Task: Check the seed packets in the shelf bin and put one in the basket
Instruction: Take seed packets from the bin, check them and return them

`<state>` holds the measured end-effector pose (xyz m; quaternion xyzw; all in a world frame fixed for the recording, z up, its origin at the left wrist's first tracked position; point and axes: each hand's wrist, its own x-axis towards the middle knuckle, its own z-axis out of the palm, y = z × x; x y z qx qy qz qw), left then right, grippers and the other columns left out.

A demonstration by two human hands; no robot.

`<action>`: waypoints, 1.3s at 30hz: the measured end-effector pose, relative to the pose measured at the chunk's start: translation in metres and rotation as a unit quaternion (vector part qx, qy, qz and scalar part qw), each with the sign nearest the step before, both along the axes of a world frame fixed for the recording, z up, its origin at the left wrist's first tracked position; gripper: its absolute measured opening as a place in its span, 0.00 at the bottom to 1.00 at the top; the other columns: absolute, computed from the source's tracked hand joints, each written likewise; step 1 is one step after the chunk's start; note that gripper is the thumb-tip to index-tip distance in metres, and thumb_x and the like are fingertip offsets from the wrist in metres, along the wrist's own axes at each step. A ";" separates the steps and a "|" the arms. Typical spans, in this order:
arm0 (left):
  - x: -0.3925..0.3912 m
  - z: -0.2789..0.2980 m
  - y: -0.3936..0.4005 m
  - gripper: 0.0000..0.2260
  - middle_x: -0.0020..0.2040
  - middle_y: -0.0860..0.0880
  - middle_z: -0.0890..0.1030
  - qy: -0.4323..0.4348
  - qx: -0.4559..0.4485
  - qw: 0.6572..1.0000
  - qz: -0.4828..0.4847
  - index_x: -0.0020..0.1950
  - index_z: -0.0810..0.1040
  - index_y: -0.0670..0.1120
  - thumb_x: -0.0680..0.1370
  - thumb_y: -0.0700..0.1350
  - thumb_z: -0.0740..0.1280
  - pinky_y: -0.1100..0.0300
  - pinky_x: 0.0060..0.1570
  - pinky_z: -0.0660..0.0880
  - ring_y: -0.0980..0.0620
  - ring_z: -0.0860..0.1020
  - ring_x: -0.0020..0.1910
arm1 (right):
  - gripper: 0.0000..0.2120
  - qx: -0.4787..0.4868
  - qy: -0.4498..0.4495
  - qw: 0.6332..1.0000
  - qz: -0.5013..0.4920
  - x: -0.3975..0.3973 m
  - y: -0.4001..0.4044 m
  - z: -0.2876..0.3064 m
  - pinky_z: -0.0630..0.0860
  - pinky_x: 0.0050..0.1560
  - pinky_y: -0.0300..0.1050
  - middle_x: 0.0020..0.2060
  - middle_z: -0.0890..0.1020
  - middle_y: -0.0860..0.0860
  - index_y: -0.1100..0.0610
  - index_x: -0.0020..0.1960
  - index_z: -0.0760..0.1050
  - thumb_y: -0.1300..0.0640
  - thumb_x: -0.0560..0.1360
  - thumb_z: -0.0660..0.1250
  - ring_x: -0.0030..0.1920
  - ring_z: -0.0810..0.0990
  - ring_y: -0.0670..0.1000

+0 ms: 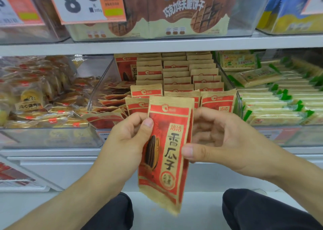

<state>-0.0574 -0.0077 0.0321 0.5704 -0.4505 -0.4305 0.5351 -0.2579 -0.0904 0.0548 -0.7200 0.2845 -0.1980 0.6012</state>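
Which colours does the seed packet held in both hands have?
The seed packet is mostly red with tan kraft-paper edges and dark lettering; the head view shows it.

The seed packet (167, 151) I hold is tan kraft with a red panel, black characters and a dark striped seed. My trousers (262, 210) are black. Green-edged pale yellow packs (272, 107) fill the neighbouring bin.

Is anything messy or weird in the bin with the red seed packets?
A little. Most seed packets stand upright in tidy rows, but on the left side of the bin a heap of packets lies flat and tumbled. The held packet, gripped by the left hand and right hand, looks undamaged.
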 end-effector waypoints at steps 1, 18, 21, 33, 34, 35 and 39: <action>-0.001 0.000 0.001 0.13 0.43 0.48 0.87 0.013 0.008 1.000 -0.009 0.53 0.80 0.44 0.78 0.50 0.60 0.66 0.38 0.78 0.54 0.84 0.40 | 0.24 -0.010 -0.011 1.000 0.012 0.003 0.003 -0.001 0.82 0.58 0.53 0.56 0.85 0.53 0.48 0.63 0.78 0.54 0.69 0.77 0.56 0.85 0.55; -0.020 0.007 0.017 0.11 0.56 0.63 0.84 -0.112 -0.084 0.989 -0.056 0.64 0.76 0.58 0.81 0.56 0.65 0.73 0.52 0.75 0.64 0.81 0.58 | 0.29 -0.110 -0.033 0.988 -0.103 0.027 0.023 -0.011 0.85 0.47 0.52 0.46 0.84 0.46 0.50 0.56 0.79 0.53 0.58 0.86 0.47 0.84 0.49; -0.013 0.011 0.016 0.13 0.50 0.61 0.86 -0.110 -0.083 0.990 -0.003 0.57 0.81 0.56 0.80 0.51 0.58 0.69 0.48 0.78 0.62 0.83 0.51 | 0.28 -0.084 -0.033 0.990 -0.105 0.028 0.023 -0.010 0.84 0.48 0.53 0.47 0.83 0.46 0.49 0.57 0.81 0.49 0.59 0.83 0.47 0.83 0.48; 0.005 0.004 0.020 0.23 0.55 0.62 0.83 -0.144 -0.044 0.986 0.063 0.71 0.68 0.58 0.76 0.57 0.65 0.57 0.51 0.82 0.63 0.83 0.53 | 0.15 0.002 -0.079 0.986 -0.146 0.037 0.022 -0.005 0.83 0.30 0.45 0.40 0.87 0.59 0.58 0.59 0.77 0.65 0.73 0.73 0.37 0.87 0.55; 0.004 0.004 0.021 0.26 0.56 0.64 0.83 -0.157 -0.042 0.985 0.059 0.73 0.67 0.58 0.75 0.58 0.66 0.58 0.54 0.81 0.65 0.81 0.55 | 0.16 -0.014 -0.078 0.986 -0.150 0.037 0.023 -0.004 0.82 0.30 0.44 0.39 0.87 0.58 0.58 0.58 0.78 0.63 0.71 0.74 0.36 0.87 0.55; 0.003 0.005 0.021 0.27 0.56 0.65 0.82 -0.165 -0.043 0.984 0.058 0.74 0.67 0.58 0.76 0.57 0.67 0.59 0.55 0.80 0.66 0.81 0.55 | 0.17 -0.029 -0.079 0.985 -0.152 0.037 0.024 -0.004 0.82 0.31 0.43 0.39 0.87 0.57 0.56 0.57 0.78 0.60 0.70 0.75 0.35 0.86 0.54; 0.005 0.007 0.021 0.18 0.55 0.58 0.84 -0.106 -0.078 0.988 0.079 0.70 0.72 0.54 0.80 0.48 0.65 0.58 0.53 0.82 0.61 0.83 0.54 | 0.21 -0.067 -0.088 0.983 -0.148 0.033 0.026 0.002 0.83 0.36 0.44 0.40 0.88 0.54 0.54 0.58 0.77 0.55 0.67 0.75 0.39 0.87 0.53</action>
